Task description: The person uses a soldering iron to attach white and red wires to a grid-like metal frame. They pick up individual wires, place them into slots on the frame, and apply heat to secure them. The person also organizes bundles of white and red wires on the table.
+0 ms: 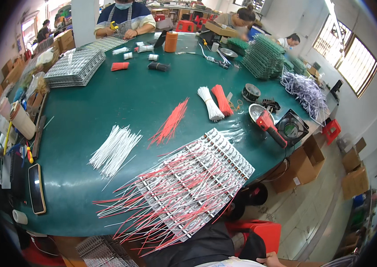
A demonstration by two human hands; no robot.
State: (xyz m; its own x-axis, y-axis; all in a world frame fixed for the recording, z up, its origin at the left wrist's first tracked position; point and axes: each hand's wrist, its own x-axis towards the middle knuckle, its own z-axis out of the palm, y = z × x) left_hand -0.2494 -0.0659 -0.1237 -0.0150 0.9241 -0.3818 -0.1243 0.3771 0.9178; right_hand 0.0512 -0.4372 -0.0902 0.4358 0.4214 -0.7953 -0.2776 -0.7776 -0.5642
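Tabletop (73, 187): smooth green sheet, glossy, light streaks reflecting. Board panel (224, 155): rigid white, ridged with small components. Loose white wires (115, 151) and loose red wires (170, 122): thin plastic-looking insulation. Phone (37, 189): glossy, glass-like dark screen. Dish (254, 110): shiny silver metal look. Fan (304, 129): black plastic-looking frame. Red stool (268, 231): smooth plastic, slight shine. Open carton (302, 171): matt brown cardboard. Clothing on the wearer's lap (197, 247): dark matt cloth. Co-worker's apron (124, 17): checked woven cloth. Floor (302, 213): smooth, tile-like, faint sheen.
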